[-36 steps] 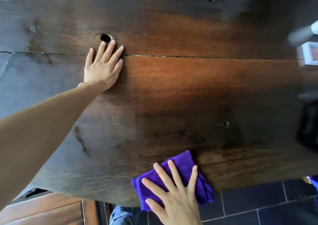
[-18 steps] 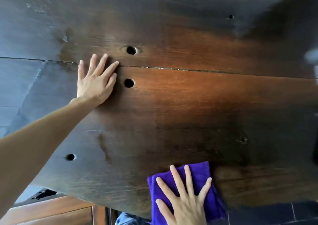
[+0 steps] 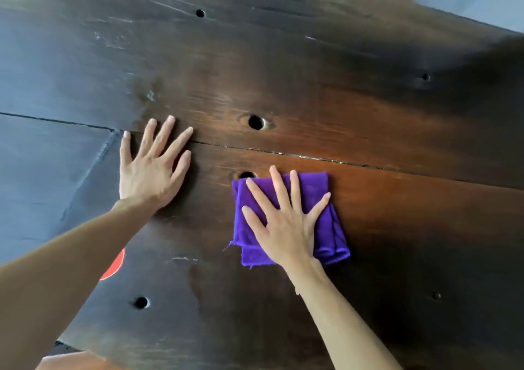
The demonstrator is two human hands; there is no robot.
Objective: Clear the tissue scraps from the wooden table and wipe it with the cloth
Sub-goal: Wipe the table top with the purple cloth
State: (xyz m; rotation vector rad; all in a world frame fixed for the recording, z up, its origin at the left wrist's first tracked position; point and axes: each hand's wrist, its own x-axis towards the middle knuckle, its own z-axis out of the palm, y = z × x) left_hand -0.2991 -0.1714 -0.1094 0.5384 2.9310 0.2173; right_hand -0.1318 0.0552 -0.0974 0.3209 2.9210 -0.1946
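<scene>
The tabletop [image 3: 368, 214] is dark stained wood with visible grain, round bored holes and a long seam between planks. A red round patch [image 3: 114, 265] shows at the near left beside the left forearm. At centre, the right hand [image 3: 286, 225] lies flat with fingers straight and spread, pressing a folded purple cloth [image 3: 326, 199], soft and napped, roughly rectangular, long axis near to far. Just left and slightly farther, the left hand [image 3: 150, 171] rests palm-down, fingers extended, holding nothing, fingertips across the seam
</scene>
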